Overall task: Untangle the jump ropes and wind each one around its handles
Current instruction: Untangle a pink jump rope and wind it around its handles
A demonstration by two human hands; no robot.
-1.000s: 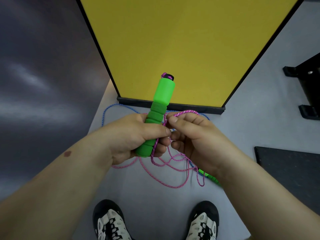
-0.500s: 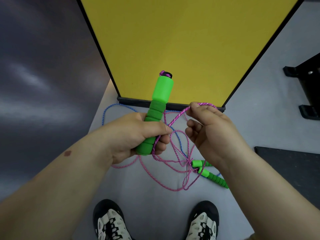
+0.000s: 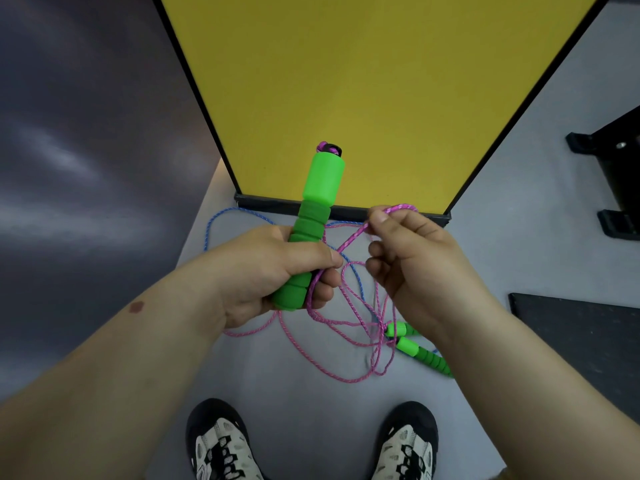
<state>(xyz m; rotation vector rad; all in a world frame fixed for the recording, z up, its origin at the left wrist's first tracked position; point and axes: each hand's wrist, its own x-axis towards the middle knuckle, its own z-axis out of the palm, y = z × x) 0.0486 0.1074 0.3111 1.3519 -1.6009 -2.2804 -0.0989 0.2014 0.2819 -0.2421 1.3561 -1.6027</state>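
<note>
Pink rope pinched, handle gripped

Fingers of my left hand (image 3: 273, 268) are wrapped tight around the ribbed lower part of a green handle (image 3: 313, 223), which stands nearly upright and leans a little to the right, its smooth upper section clear of my fist and a dark cap with a bit of pink at the very top. My right hand (image 3: 408, 261) is raised beside it, thumb and forefinger closed on a small loop of the pink rope (image 3: 349, 327); the other fingers of that hand are loosely curled and hold nothing I can make out. From the pinch the pink strand runs down and left to my left fist, passes by my left fingers at the foot of the handle, then falls into loose, crossing loops on the grey floor (image 3: 294, 393) between my hands and my shoes (image 3: 221, 448).

Two more green handles (image 3: 420, 353) lie on the floor just below my right wrist, close together, with pink strands crossing their near ends. A blue rope (image 3: 221, 218) curves over the floor behind my left hand, near the base of the yellow panel (image 3: 363, 81), and one stretch of it shows among the pink loops between my hands.
</note>
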